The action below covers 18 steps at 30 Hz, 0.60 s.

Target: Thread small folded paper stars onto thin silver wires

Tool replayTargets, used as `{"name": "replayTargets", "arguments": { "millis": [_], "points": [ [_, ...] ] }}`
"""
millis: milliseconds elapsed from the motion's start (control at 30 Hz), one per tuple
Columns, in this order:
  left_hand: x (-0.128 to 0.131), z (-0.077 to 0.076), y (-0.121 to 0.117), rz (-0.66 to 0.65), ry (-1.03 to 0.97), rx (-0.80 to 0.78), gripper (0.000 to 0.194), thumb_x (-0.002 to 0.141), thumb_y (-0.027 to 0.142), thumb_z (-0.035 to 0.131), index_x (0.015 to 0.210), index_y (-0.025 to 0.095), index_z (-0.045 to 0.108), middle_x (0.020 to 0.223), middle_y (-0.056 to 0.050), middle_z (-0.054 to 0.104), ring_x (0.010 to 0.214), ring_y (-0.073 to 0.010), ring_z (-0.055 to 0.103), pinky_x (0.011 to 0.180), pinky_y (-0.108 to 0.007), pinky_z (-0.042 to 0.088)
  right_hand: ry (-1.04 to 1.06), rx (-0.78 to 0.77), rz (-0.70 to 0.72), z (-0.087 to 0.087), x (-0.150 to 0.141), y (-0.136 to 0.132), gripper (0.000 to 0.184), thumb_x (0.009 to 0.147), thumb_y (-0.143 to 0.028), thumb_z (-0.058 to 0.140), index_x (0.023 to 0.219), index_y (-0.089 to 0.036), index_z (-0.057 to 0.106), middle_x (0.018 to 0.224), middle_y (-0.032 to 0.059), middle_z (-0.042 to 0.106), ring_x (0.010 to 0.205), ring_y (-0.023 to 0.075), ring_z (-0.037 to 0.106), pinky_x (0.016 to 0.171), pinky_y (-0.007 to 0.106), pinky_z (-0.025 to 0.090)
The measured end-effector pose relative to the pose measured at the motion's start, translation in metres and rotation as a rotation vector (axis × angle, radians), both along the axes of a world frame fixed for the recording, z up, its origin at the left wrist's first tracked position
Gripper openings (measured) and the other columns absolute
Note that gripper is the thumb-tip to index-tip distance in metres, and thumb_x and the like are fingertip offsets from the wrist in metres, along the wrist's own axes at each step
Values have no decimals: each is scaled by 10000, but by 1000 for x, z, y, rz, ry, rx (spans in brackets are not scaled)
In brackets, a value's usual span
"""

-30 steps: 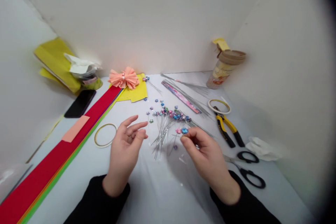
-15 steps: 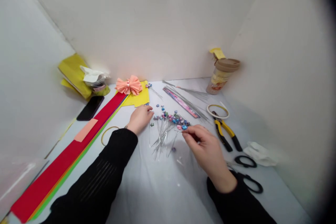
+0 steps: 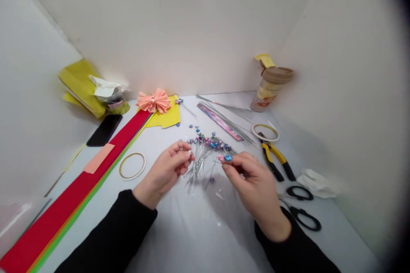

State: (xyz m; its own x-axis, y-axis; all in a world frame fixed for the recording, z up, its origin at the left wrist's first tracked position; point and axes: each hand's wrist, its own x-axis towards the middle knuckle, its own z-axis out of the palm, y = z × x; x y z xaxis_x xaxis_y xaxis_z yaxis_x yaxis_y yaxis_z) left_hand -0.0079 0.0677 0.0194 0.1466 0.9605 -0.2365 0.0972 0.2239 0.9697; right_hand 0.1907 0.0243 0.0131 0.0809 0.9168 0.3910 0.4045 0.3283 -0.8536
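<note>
Between the thumb and fingers of my right hand (image 3: 251, 190) are thin wires topped by a pink paper star (image 3: 221, 158) and a blue paper star (image 3: 227, 158). My left hand (image 3: 168, 170) is closed in a pinch to the left of it, with a small pale bit at its fingertips that is too small to name. Behind and between the hands lies a heap of colourful folded stars (image 3: 213, 142) on silver wire stems (image 3: 199, 164). One purple star (image 3: 212, 180) lies in front of the heap. A few loose stars (image 3: 191, 126) are scattered farther back.
Left: red paper strips (image 3: 64, 204), a phone (image 3: 104, 130), a tape roll (image 3: 120, 166), a peach bow (image 3: 154, 101). Right: pliers (image 3: 282, 160), scissors (image 3: 304, 218), another tape roll (image 3: 253, 131), crumpled tissue (image 3: 317, 183), a lidded cup (image 3: 267, 94). Back: star-paper strips (image 3: 221, 122) and wires (image 3: 235, 111).
My left hand reached forward to the loose stars, then came back with its fingers pinched. My right hand keeps hold of the pink and blue stars. The view shifted a little.
</note>
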Motion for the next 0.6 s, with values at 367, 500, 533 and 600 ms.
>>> {"name": "replayTargets", "arguments": {
  "millis": [367,500,533,600],
  "points": [
    [0,-15,-36,-57,-373,-97,152,753,275,748,865,196,681,770,-21,681,672,-114,604,589,-205,468,-114,46,100,4,-11,-10,99,817,-140,620,767,-199,680,615,-16,574,536,113,524,473,224,417],
    [1,-13,-40,-48,-326,-71,96,766,224,729,858,210,706,761,-8,673,661,-98,588,617,-202,470,-156,42,102,7,-11,-11,113,807,-114,621,760,-188,693,602,-23,556,502,91,495,450,207,393],
    [2,-12,-40,-44,-323,-70,96,761,219,731,855,212,709,751,-6,667,666,-99,586,621,-202,470,-160,37,102,8,-11,-11,116,805,-112,622,754,-187,695,597,-24,551,495,88,490,446,206,389],
    [3,-10,-41,-31,-308,-68,104,747,216,741,848,209,714,747,-8,657,685,-108,583,623,-204,469,-167,22,103,10,-11,-11,122,800,-113,624,740,-187,700,586,-27,542,483,85,481,441,206,384]
  ]
}}
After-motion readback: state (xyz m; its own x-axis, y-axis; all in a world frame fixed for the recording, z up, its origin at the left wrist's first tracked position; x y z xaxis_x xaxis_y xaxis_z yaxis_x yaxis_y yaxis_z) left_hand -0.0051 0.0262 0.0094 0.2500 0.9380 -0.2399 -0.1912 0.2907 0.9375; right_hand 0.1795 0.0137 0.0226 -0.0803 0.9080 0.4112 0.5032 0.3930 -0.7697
